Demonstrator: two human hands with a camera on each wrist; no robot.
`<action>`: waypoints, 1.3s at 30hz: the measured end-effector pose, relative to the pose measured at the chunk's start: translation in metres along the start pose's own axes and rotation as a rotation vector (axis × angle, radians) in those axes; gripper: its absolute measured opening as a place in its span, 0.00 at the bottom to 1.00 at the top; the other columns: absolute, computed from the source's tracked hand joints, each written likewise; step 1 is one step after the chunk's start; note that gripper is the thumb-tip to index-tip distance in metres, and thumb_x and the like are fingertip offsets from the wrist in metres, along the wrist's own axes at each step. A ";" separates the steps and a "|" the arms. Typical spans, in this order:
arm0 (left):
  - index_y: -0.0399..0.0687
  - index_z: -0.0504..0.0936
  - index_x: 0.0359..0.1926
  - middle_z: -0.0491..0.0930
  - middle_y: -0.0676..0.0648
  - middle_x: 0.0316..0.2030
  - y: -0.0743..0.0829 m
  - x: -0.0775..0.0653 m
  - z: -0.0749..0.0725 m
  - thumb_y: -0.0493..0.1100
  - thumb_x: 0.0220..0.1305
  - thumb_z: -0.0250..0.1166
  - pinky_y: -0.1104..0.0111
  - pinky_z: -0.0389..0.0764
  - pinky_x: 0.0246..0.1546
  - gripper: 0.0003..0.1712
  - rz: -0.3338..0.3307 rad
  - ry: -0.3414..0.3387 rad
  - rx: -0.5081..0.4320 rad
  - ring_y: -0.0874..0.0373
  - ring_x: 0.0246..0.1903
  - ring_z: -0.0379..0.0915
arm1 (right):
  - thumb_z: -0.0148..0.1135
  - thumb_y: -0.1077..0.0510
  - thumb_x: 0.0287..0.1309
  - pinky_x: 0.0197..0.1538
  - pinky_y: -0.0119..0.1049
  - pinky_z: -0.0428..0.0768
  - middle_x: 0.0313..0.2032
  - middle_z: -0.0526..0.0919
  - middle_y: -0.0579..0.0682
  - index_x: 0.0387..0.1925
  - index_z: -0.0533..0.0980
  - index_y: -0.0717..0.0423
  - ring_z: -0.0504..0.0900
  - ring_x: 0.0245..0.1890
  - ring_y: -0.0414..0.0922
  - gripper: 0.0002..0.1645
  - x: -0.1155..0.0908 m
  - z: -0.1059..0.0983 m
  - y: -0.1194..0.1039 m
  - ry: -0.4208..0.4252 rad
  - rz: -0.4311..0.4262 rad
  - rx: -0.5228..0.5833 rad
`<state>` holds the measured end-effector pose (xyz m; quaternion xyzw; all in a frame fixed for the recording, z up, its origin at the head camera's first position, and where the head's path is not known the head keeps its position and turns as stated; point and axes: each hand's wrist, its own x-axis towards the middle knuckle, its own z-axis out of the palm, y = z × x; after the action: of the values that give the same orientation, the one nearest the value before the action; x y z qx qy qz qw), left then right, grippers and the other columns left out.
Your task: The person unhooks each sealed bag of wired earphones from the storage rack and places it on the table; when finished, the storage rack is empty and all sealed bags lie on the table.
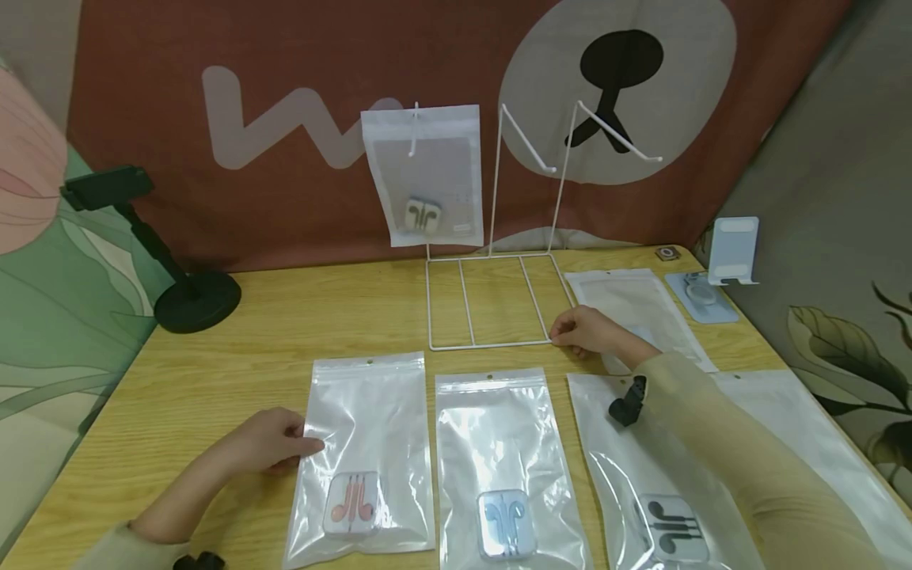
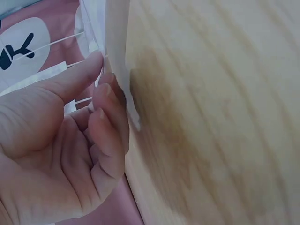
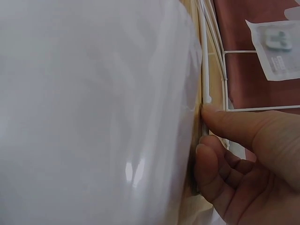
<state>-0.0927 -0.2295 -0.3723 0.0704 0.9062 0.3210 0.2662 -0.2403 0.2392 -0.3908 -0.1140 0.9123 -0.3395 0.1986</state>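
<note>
My left hand [image 1: 260,443] pinches the left edge of a white zip bag [image 1: 370,419] lying on the table, thumb on top. In the left wrist view the thumb and fingertips meet at that bag's edge. Inside the bag is a square case of pink earphones [image 1: 352,503]. With thumb and fingers, my right hand [image 1: 587,331] grips the front right corner of a white wire display rack [image 1: 492,345]. The rack's thin rod [image 3: 205,70] runs into that grip in the right wrist view. From the rack's left hook hangs another bag [image 1: 435,170] with white earphones.
Beside the pink one lie a bag with blue earphones [image 1: 492,427] and a bag with dark earphones [image 1: 613,459]. Two rack hooks [image 1: 620,134] stick out forward. Further bags [image 1: 627,293] and a light blue phone stand [image 1: 734,249] are at right; a black stand [image 1: 195,301] is at left.
</note>
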 end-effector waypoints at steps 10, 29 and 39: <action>0.43 0.70 0.16 0.64 0.51 0.09 0.000 -0.001 -0.015 0.60 0.48 0.55 0.70 0.64 0.13 0.24 0.022 0.025 0.095 0.60 0.12 0.60 | 0.58 0.57 0.47 0.17 0.33 0.73 0.19 0.73 0.49 0.27 0.75 0.57 0.70 0.15 0.43 0.07 0.003 0.001 0.004 -0.006 0.008 0.015; 0.44 0.72 0.35 0.71 0.46 0.30 0.073 0.053 -0.087 0.57 0.56 0.48 0.65 0.73 0.31 0.21 0.402 0.388 -0.152 0.56 0.31 0.66 | 0.59 0.56 0.46 0.16 0.33 0.73 0.19 0.73 0.49 0.27 0.75 0.56 0.69 0.15 0.42 0.07 0.002 0.002 0.003 -0.001 0.011 0.004; 0.48 0.70 0.41 0.70 0.47 0.37 0.111 0.114 -0.105 0.57 0.53 0.50 0.64 0.70 0.39 0.20 0.458 0.501 -0.410 0.57 0.38 0.65 | 0.58 0.56 0.47 0.17 0.33 0.73 0.20 0.73 0.50 0.27 0.75 0.56 0.69 0.15 0.42 0.07 0.001 0.001 0.004 0.001 0.027 0.010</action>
<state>-0.2493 -0.1658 -0.2852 0.1358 0.8210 0.5536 -0.0332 -0.2412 0.2408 -0.3948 -0.1007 0.9121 -0.3415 0.2033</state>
